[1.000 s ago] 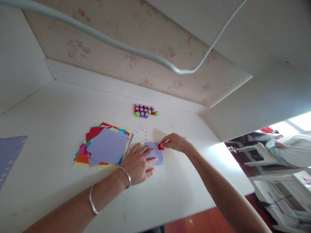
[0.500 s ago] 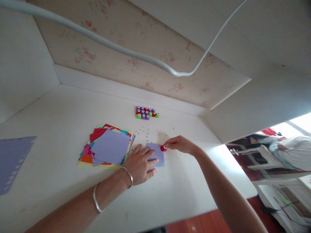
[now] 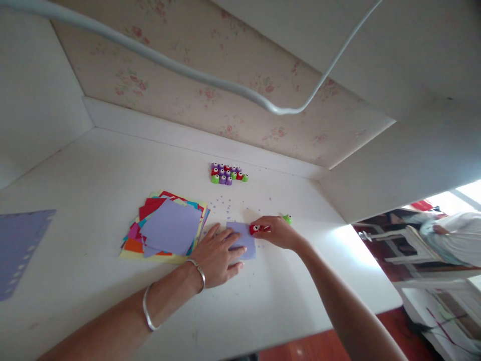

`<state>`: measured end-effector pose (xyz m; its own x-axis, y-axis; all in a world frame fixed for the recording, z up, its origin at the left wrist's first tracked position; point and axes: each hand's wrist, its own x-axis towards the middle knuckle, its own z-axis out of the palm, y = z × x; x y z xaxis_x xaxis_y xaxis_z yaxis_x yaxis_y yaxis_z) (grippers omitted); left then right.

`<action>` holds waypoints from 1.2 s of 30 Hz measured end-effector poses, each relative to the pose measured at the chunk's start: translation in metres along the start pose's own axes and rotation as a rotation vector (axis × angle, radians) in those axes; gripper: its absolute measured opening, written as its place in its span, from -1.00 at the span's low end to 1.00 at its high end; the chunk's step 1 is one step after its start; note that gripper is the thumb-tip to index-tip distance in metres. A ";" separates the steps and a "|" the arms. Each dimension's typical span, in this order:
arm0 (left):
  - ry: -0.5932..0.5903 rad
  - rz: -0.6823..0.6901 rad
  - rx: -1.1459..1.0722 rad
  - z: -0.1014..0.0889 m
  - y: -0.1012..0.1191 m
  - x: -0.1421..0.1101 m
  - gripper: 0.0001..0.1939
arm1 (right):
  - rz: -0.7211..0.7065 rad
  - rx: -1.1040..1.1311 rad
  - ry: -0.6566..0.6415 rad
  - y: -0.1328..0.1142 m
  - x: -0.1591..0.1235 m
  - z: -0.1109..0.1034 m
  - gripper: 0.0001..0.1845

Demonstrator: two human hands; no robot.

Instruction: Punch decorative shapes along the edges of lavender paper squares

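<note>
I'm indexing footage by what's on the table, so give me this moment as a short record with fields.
Left hand: spread, fingers on a small purple sheet
Right hand: pinching a red block with an eye, at that sheet's edge
Near left hand: stack of coloured paper
Near right hand: green block
Toward the wall: cluster of purple, red and green blocks
Loose bits: purple scraps
Surface: white table

Lower centre: a red punch point(image 3: 252, 230) with a black-and-white eye point(image 3: 256, 228); lilac sheet point(image 3: 250, 245). Mid-frame: purple, red and green punches point(image 3: 228, 173). Top: beige wallpaper point(image 3: 169, 105) patterned with pink flowers point(image 3: 131, 82).
</note>
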<state>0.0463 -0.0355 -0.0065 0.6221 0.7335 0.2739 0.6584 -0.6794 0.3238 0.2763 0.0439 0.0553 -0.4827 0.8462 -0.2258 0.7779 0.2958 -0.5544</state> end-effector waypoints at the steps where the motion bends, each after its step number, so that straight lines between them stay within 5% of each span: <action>1: 0.000 0.002 -0.001 0.000 0.000 0.000 -0.59 | 0.000 0.006 0.000 0.000 0.000 0.000 -0.77; 21: 0.001 0.004 -0.002 -0.002 0.000 0.000 -0.59 | 0.077 -0.010 -0.035 0.006 0.004 -0.010 -0.77; 36: -0.013 -0.004 -0.032 -0.001 -0.001 0.001 -0.59 | 0.297 -0.021 -0.157 0.011 0.021 -0.011 -0.75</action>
<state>0.0454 -0.0340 -0.0054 0.6254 0.7355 0.2605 0.6471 -0.6755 0.3535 0.2788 0.0702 0.0537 -0.2887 0.8188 -0.4962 0.9010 0.0570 -0.4301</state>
